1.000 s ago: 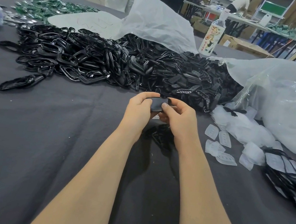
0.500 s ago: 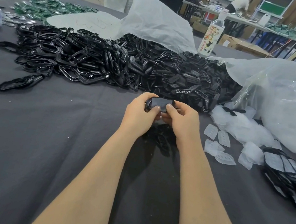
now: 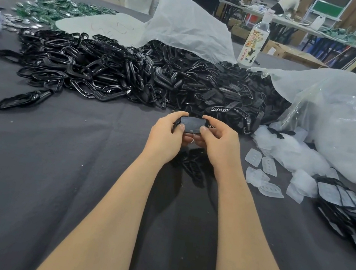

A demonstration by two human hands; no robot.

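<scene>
Head view. The underside of the black part [image 3: 192, 124] and the fingers beneath it are hidden. Both forearms are cut off by the lower frame edge. A few dark pieces [image 3: 193, 163] on the grey cloth [image 3: 49, 173] under the wrists lie in shadow and cannot be identified.

The left hand [image 3: 165, 133] and right hand [image 3: 218, 141] meet just in front of the heap of black parts [image 3: 135, 76], raised off the cloth. Each thumb presses on the top face of the part and the curled fingers close round its ends, so it is pinched from both sides. The part is held level, near edge of the heap just behind it.

Containers: a white sack [image 3: 189, 27] lies open behind the heap, its mouth over the parts. A clear bag [image 3: 349, 124] right of the heap holds pale contents that cannot be made out. Clear inserts [image 3: 267, 170] lie loose on the cloth right of the heap's front edge. Beyond them a stack of dark pieces [image 3: 351, 209] is cut off by the right frame edge. A bottle [image 3: 254, 46] stands upright behind the heap. Green pieces [image 3: 59, 8] lie behind its left end.
</scene>
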